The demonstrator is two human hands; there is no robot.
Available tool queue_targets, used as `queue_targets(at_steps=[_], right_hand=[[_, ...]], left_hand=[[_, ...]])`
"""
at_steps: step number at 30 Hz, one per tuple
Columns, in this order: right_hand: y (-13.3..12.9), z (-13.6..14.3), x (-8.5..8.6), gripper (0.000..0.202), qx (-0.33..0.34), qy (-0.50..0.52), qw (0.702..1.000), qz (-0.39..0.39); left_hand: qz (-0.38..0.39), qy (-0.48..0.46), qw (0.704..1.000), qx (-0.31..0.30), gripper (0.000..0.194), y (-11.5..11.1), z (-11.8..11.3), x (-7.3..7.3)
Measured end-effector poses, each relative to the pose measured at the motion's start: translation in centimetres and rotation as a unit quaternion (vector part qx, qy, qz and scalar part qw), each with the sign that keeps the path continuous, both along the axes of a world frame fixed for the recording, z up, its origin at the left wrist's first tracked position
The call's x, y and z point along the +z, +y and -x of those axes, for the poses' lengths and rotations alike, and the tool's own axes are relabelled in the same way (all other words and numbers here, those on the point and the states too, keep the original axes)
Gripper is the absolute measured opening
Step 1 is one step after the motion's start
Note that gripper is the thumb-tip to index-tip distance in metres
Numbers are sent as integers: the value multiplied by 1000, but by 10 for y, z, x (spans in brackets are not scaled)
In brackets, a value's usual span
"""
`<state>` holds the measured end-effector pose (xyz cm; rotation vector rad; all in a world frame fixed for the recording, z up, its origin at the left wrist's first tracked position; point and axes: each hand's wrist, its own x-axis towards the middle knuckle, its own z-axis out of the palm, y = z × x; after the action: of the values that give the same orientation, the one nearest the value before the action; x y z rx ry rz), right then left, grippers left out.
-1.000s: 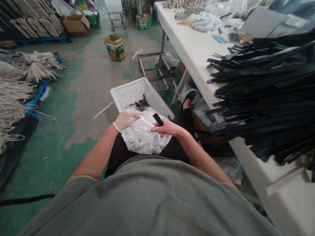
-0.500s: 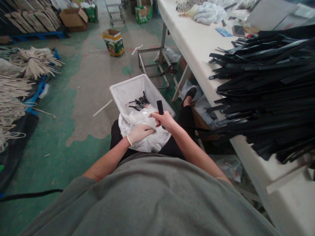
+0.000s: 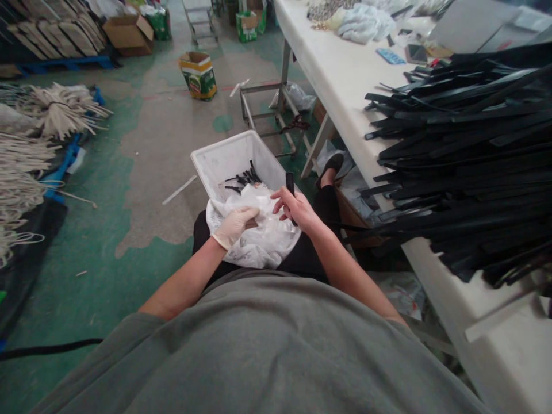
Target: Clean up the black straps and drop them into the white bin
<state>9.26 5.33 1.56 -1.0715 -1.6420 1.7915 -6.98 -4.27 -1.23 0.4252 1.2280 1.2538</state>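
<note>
A white plastic bag (image 3: 269,244) lies bunched over my lap and the near end of a white plastic bin (image 3: 222,146). My left hand (image 3: 233,227), in a pale thin glove, is closed in a pinch at the bag's crumpled plastic; its fingertips are partly hidden. Just to the right, my bare right hand (image 3: 297,210) grips a black strap (image 3: 290,183) against the palm. The strap's end stands up above the hand, while the index and other fingers reach loosely toward the left. Short black strips (image 3: 245,175) lie inside the bin.
A thick pile of black straps (image 3: 466,155) covers part of the white table (image 3: 332,75) on my right, its ends jutting over the edge. A metal frame (image 3: 263,115) stands beyond the bin. Bundled cords (image 3: 26,161) lie left, and a yellow-green carton (image 3: 198,77) sits ahead.
My left hand has lifted from lying flat on the bag and now pinches its plastic. My right hand has moved slightly right with the black strap, and its fingers have loosened outward.
</note>
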Motion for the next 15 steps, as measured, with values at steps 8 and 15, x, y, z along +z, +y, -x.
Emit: queue_targets(at_steps=[8, 15], right_hand=[[-48, -20, -12, 55, 160, -59, 981, 95], [-47, 10, -15, 25, 13, -18, 999, 31]], left_hand=[[2, -107, 985, 139, 16, 14, 17, 5], [-104, -16, 994, 23, 29, 4, -8, -6]])
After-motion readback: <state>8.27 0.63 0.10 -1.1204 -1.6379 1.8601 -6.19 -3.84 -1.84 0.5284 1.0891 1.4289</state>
